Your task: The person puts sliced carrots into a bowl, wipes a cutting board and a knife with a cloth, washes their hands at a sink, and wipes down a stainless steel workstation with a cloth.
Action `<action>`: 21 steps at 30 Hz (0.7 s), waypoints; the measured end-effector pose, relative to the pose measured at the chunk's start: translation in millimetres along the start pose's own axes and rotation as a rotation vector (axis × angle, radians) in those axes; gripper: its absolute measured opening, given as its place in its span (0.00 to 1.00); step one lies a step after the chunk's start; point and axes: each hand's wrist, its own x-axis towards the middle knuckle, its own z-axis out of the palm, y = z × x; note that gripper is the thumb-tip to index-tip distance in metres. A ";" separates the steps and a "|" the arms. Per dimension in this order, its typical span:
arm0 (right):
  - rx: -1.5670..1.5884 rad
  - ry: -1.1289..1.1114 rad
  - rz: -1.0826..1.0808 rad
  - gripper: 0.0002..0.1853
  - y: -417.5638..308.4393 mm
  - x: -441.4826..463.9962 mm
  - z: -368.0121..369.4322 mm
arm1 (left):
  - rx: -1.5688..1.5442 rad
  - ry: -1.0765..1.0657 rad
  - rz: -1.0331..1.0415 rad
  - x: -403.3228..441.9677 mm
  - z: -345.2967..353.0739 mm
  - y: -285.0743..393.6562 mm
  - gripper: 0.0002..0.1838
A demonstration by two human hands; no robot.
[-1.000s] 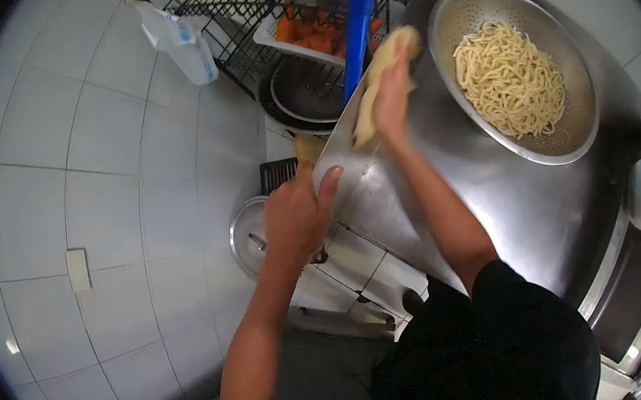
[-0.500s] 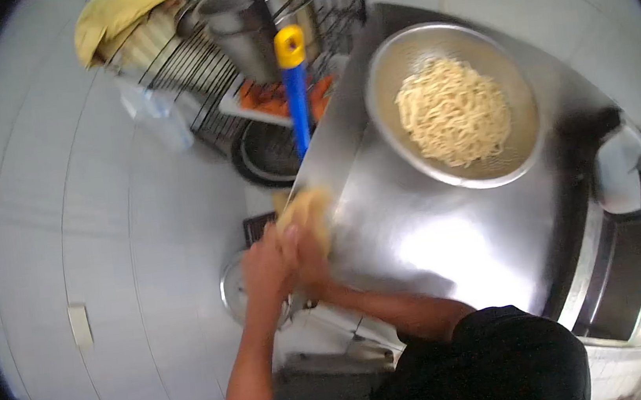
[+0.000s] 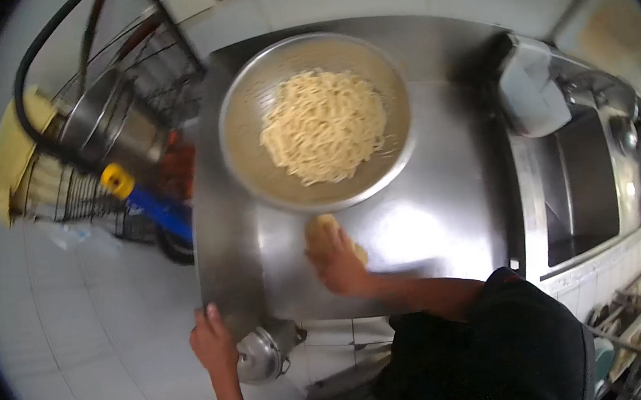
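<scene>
My right hand (image 3: 342, 269) is closed on a yellowish cloth (image 3: 326, 231), pressed flat against the steel worktop (image 3: 288, 259). Just beyond it stands a large metal colander (image 3: 250, 172) holding a heap of pale noodles (image 3: 324, 124). At the worktop's front left corner is my left hand (image 3: 212, 340), its curled fingers gripping the edge.
A wire rack (image 3: 74, 192) with a steel pot (image 3: 109, 117) and a yellow cloth (image 3: 15, 160) stands left. A blue handle with a yellow end (image 3: 151, 207) leans there. Below the worktop sits a lidded metal pot (image 3: 259, 355). A sink (image 3: 576, 187) lies right.
My hands were together on the cloth at the worktop's left edge. Now they are apart: the right has carried the cloth onto the worktop, the left rests at the corner. My view has turned.
</scene>
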 end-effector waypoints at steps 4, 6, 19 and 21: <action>-0.096 0.076 -0.034 0.29 27.3 -41.0 13.0 | 0.040 0.102 0.078 -0.2 9.8 -5.5 0.26; -0.158 0.161 0.099 0.28 67.8 -42.0 1.5 | -0.041 -0.004 0.050 2.5 5.6 -0.1 0.26; 0.357 1.618 0.535 0.25 321.2 84.3 -264.0 | -0.040 -0.028 0.019 3.0 5.8 1.8 0.25; -0.044 1.499 0.470 0.24 304.7 129.6 -249.0 | 0.018 -0.021 0.024 0.4 2.9 11.1 0.25</action>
